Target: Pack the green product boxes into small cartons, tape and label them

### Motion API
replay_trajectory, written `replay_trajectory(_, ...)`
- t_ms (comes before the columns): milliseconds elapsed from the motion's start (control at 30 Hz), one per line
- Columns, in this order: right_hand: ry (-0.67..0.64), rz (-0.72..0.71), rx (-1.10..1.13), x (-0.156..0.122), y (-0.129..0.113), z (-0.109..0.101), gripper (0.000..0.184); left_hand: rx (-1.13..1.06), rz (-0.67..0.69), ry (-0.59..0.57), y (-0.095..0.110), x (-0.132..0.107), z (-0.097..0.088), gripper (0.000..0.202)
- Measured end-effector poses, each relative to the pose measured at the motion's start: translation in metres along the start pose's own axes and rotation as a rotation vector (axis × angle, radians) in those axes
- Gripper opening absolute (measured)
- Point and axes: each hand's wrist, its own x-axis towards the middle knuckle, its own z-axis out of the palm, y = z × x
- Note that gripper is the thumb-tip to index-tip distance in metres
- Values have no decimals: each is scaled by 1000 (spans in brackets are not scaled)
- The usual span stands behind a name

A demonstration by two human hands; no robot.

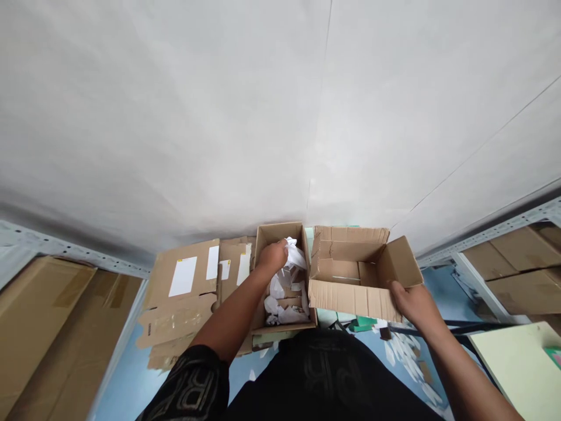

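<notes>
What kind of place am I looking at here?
Probably a storeroom or packing area: there's perforated metal racking with cardboard boxes on both sides, flattened cartons piled up, and an open carton in the right hand.

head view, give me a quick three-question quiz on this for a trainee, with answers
1. True or false: the right hand is inside the narrow box.
2. What does the left hand touch? A) the wall B) crumpled white material C) a shelf post
3. Fill in: flattened cardboard lies to the ____ of the narrow box in view.

Key: 1. False, it holds the open carton; 2. B; 3. left.
</notes>
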Motion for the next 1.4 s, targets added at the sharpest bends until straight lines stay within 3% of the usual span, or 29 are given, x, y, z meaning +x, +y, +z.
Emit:
replay_trajectory(233, -5, 71, -118, -20, -12, -5, 53, -185, 175, 145, -16, -20, -18, 28)
replay_trajectory(367, 34, 111, -132, -35, -14, -4, 55, -265, 203, 155, -22, -28, -40, 21)
replay_trajectory(467, 40, 150, -138, -48, -19, -4, 56, -397, 218, 222, -18, -35, -65, 21)
replay_trajectory(600, 39, 185, -150, -63, -29, -4, 54, -670, 251, 414, 4, -51, -94, 26)
replay_trajectory(667, 46, 208, -157, -69, -32, -4, 53, -786, 290, 494, 24, -63, -103, 29)
replay_trajectory(733, 47, 216, -155, -75, -32, -4, 51, -836, 375, 505, 51, -77, -108, 30)
replay_trajectory(800, 47, 209, -139, -80, -29, -5, 48, -755, 535, 376, 83, -90, -108, 27)
replay_trajectory(900, 61, 205, -84, -89, -18, -9, 46, -412, 753, 84, 130, -104, -95, 19)
replay_trajectory(1000, 66, 236, -35, -100, 4, -14, 46, -70, 767, -43, 166, -109, -70, 15)
replay_trajectory(1100, 52, 287, -22, -112, 38, -18, 48, 100, 759, -40, 193, -113, -43, 17)
replay_trajectory(1200, 24, 344, 32, -129, 85, -22, 46, 96, 826, -17, 226, -123, -23, 23)
replay_trajectory(1400, 41, 445, 172, -170, 200, -33, 41, -57, 1011, -49, 323, -155, 20, 28)
